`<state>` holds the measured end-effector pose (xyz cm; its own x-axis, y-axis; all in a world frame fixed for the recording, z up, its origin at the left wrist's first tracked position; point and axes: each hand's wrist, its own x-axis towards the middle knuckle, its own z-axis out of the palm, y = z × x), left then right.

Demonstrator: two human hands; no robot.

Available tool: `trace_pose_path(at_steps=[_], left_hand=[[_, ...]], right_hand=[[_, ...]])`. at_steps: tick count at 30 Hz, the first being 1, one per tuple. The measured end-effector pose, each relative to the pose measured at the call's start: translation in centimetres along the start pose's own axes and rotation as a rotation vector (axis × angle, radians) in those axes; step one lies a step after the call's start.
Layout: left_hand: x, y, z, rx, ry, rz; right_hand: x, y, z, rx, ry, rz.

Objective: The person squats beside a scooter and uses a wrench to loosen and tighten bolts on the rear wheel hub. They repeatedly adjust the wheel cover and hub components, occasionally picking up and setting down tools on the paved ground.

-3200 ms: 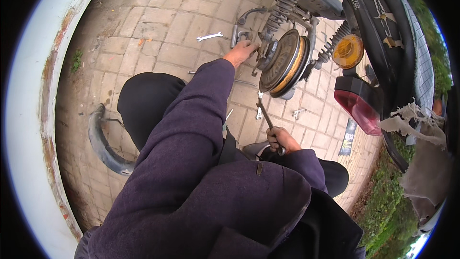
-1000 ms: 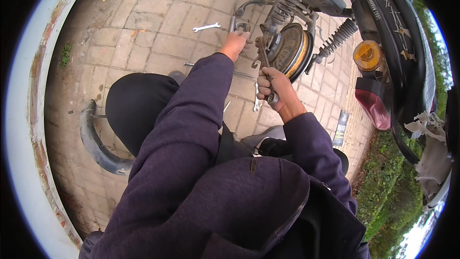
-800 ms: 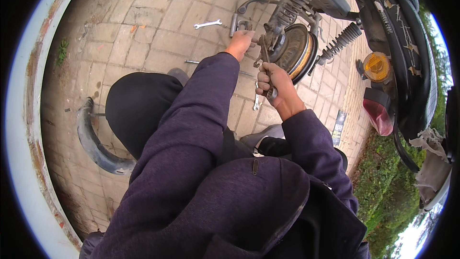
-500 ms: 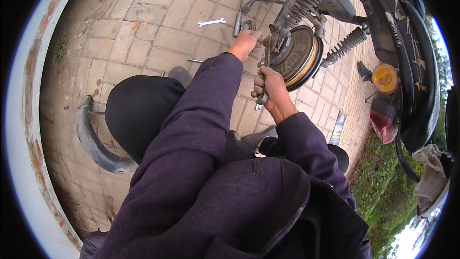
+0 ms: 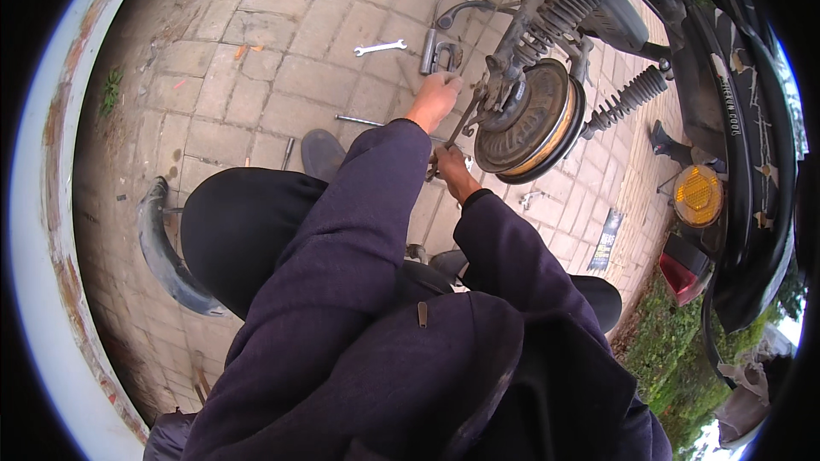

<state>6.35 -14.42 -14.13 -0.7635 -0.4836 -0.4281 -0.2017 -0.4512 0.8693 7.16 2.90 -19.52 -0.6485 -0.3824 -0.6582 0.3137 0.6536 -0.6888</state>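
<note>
Just ahead of your knees in the head view, your right grip is curled around the lower end of a long wrench, which slants up and away from you toward the axle end of the wheel hub. Its far end lies against or just beside the dark fittings there; you cannot tell from this angle whether it is seated on a nut. Your left grip reaches in from the other side, fingers extended close to those fittings; whether they pinch or touch anything is hidden. The hub sits to the right of both grips, below the coil-spring shock absorber, with a second shock absorber on its far side.

To work the wrench well, it seems best to check its far end is fully seated and square before you load it, pull smoothly from the end of the handle, and hold your left fingers out of its sweep. A half-seated wrench could slip and knock your knuckles on the hub. The loose open-end spanner and the curved fender lie on the paving, clear of your stroke.
</note>
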Motion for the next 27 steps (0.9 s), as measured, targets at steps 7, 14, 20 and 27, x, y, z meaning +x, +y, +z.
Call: trace_pose_path(at_steps=[7, 14, 20, 27], left_hand=[[1.0, 1.2, 1.8, 0.406, -0.020, 0.005], [2.0, 0.5, 3.0, 0.481, -0.049, 0.019], [2.3, 0.3, 3.8, 0.078, -0.130, -0.135], [1.3, 0.9, 2.5, 0.180, -0.208, 0.099]], right_hand=[[-6.7, 4.4, 0.2, -0.303, -0.122, -0.011], [-10.3, 6.4, -4.5, -0.470, -0.341, 0.181], [-11.4, 6.9, -6.8, -0.525, -0.377, 0.162], [-10.2, 8.7, -7.4, -0.729, -0.303, -0.173]])
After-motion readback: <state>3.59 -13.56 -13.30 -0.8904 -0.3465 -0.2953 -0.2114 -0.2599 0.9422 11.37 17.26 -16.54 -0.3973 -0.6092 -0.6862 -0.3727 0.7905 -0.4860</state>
